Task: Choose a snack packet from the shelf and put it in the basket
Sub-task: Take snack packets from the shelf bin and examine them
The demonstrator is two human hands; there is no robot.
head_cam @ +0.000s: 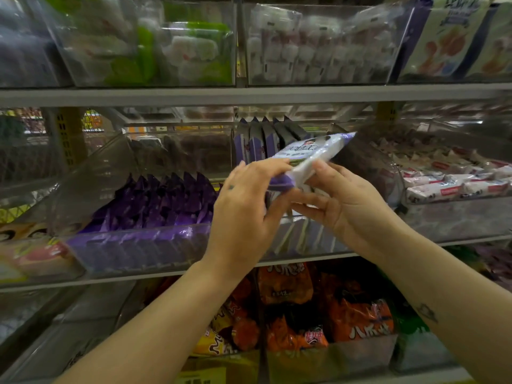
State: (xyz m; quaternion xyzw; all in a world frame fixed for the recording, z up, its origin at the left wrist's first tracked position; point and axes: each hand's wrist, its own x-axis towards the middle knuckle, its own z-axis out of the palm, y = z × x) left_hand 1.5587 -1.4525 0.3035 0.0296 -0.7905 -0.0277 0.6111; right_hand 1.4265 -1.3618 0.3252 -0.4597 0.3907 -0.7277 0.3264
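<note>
A white and purple snack packet (310, 153) is held tilted in front of the middle shelf (171, 270), its far end pointing up and to the right. My left hand (243, 206) grips its near left end, with fingers curled over the top. My right hand (343, 200) holds its near right side, thumb on the white face and fingers underneath. Behind the packet, more packets of the same kind (263, 139) stand upright in a clear bin. No basket is in view.
A clear bin of purple packets (155, 206) sits left of my hands. White packets with red labels (454, 178) fill the bin to the right. Orange snack bags (318, 309) lie on the lower shelf. Clear bins of wrapped sweets (313, 51) line the upper shelf.
</note>
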